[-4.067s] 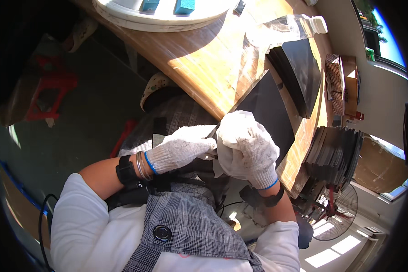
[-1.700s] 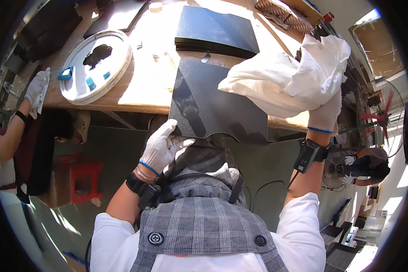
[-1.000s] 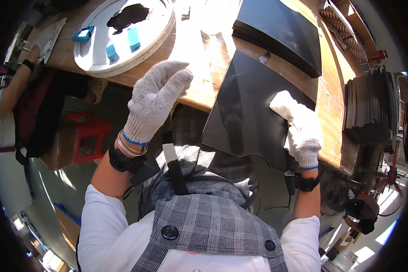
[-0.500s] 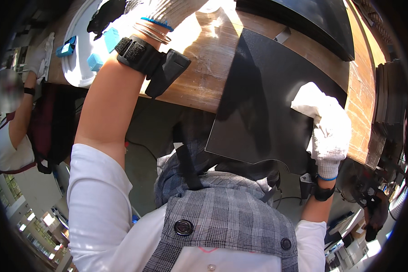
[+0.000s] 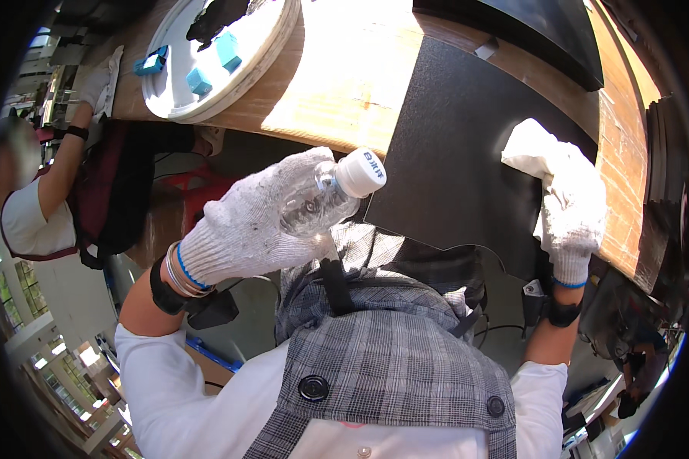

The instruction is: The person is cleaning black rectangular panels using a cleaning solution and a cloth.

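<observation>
My left hand (image 5: 245, 218), in a white knit glove, is wrapped round a clear plastic bottle (image 5: 314, 206). Its white cap (image 5: 361, 172) tilts up and to the right, in front of my apron. A black sheet (image 5: 467, 153) with a cut-out along its near edge lies partly on the wooden table and juts over the table's front. On the sheet's right side rests my gloved right hand (image 5: 573, 203), closed on a white cloth (image 5: 530, 145). The fingers are mostly hidden by the cloth and glove.
A round white lid-like tray (image 5: 168, 99) at the far left holds blue blocks (image 5: 226, 50) and a black crumpled thing (image 5: 210, 23). Behind the sheet stands a dark panel stack (image 5: 528, 34). Another person's arm (image 5: 57, 176) is at the left. More dark sheets (image 5: 662, 168) stand at the right.
My left hand has come back from the table's far side toward my body, and the bottle now shows in it. My right hand stays on the sheet with the cloth.
</observation>
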Demonstrator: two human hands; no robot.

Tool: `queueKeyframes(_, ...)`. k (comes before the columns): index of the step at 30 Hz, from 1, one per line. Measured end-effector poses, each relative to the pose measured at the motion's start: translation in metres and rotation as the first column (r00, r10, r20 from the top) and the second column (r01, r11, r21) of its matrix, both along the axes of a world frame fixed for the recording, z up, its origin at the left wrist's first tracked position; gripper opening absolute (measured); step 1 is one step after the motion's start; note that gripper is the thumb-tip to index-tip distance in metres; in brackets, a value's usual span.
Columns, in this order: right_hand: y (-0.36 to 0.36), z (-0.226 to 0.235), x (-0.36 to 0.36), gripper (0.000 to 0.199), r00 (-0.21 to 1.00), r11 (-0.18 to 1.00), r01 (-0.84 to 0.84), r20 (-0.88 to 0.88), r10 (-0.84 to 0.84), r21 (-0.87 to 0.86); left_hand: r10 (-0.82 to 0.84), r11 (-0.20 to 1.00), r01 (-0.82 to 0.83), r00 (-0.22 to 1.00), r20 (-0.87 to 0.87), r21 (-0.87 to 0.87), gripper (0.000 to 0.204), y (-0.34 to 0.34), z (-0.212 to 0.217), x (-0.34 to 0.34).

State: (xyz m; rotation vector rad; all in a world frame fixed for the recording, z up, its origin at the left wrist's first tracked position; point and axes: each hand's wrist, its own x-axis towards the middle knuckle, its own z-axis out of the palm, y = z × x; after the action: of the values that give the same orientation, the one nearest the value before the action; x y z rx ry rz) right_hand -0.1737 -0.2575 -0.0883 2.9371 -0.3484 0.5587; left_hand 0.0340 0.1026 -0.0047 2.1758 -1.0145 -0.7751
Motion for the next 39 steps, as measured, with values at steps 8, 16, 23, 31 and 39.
queueKeyframes(8, -0.003, -0.001, -0.004, 0.038, 1.0, 0.999, 0.014, -0.003, -0.014, 0.05, -0.15, 0.867, 0.103, 0.987, 0.059, 0.488, 0.072, -0.003, 0.017, -0.019)
queueKeyframes(16, -0.006, -0.003, -0.006, 0.034, 1.0, 0.997, -0.012, -0.003, 0.012, 0.076, -0.26, 0.731, 0.12, 0.959, 0.113, 0.672, 0.078, -0.016, 0.033, -0.016)
queueKeyframes(23, -0.006, -0.006, -0.009, 0.034, 0.999, 0.994, -0.04, 0.036, 0.036, 0.1, -0.221, 0.848, 0.048, 0.937, 0.271, 0.527, 0.073, -0.022, 0.026, -0.007)
queueKeyframes(31, -0.007, -0.009, -0.01, 0.038, 0.999, 0.991, -0.02, 0.041, 0.014, 0.133, -0.201, 0.829, 0.034, 0.95, 0.24, 0.558, 0.073, -0.021, 0.025, -0.007)
queueKeyframes(39, -0.001, 0.003, -0.001, 0.041, 0.998, 0.972, 0.029, 0.05, -0.042, 0.232, 0.091, 0.991, -0.11, 0.972, 0.215, 0.08, 0.079, -0.02, 0.012, 0.012)
